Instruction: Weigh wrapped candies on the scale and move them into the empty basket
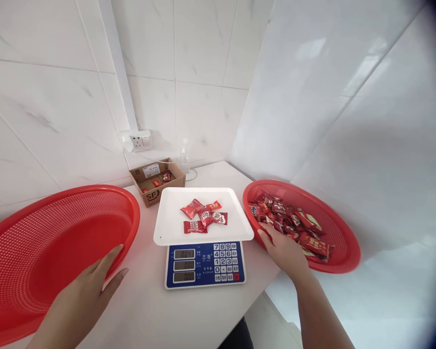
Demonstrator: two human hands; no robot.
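My left hand (78, 295) straddles the near right rim of a red mesh basket (133, 213), with its thumb outside and its fingers on the inner side. No items show inside that basket. On the right, my right hand (285, 249) grips the left rim of a second red basket (350, 252), which holds many wrapped candies (276, 208). Between the baskets stands a blue digital scale (205, 283) with a white tray (170, 203). Several red candy packets (205, 215) lie on the tray, and the top display (184, 254) appears to read 0.043.
Behind the tray sits an open cardboard box (172, 183) with a few red packets in it. A clear plastic bottle (185, 157) stands beside it, near the wall. A wall socket (140, 140) with a plug is above the white table (141, 300).
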